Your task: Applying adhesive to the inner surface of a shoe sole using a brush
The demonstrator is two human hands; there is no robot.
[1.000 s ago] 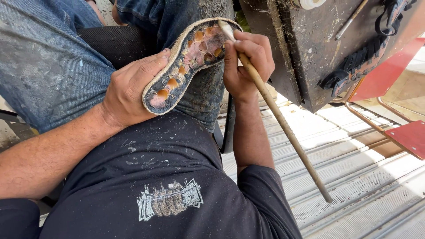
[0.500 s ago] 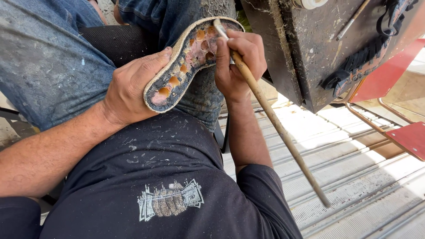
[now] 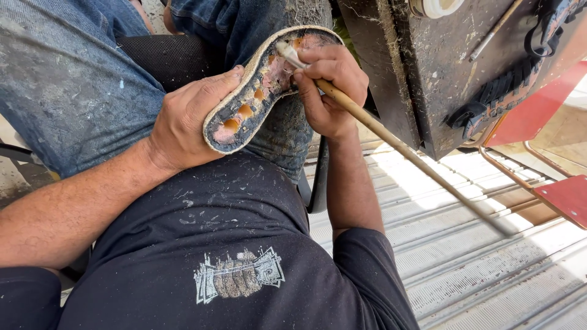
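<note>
While the left hand [image 3: 186, 125] clamps the sole [image 3: 260, 91] tilted up on the knee, the right hand [image 3: 330, 85] pinches a brush [image 3: 391, 140] — bristles pressed into the far cavities.

One head cam, looks steeply down w/ close range on lap, hands; corrugated metal floor [image 3: 489, 269] at right.

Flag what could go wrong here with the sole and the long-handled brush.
1. The left hand grips the shoe sole only at its heel end, so brush pressure at the far end could perhaps flex or twist it.
2. The right hand holds the brush close to its tip, leaving the long handle trailing free; it might knock the dark metal box beside it.
3. The brush tip works close to the right hand's fingers, so whatever it spreads may smear onto them.
</note>
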